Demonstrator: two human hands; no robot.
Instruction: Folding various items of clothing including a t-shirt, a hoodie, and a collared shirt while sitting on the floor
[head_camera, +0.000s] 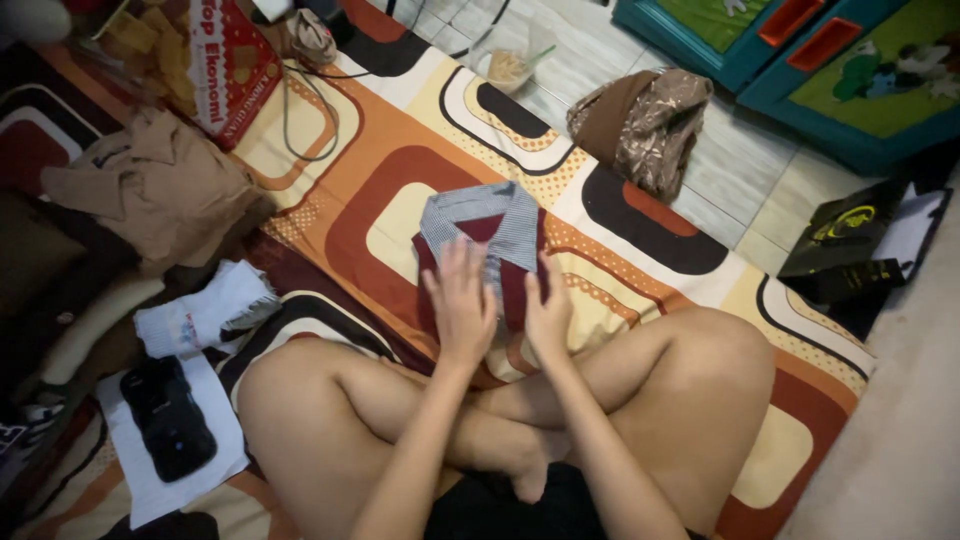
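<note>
A patterned mat (420, 130) in orange, brown and cream covers the floor, and the person sits cross-legged on it. Just ahead of the knees lies a folded maroon shirt (487, 262) with a striped grey collar. The left hand (462, 300) rests flat on it, fingers spread; the right hand (548, 308) stands edge-on at its right side, fingers together. Lifting unevenly could spring the fold open, since nothing pins the collar end.

Bare mat (420, 130) lies open above the shirt (487, 240); brown clothes (160, 185) crowd the left, bundle (645, 125) upper right.
</note>
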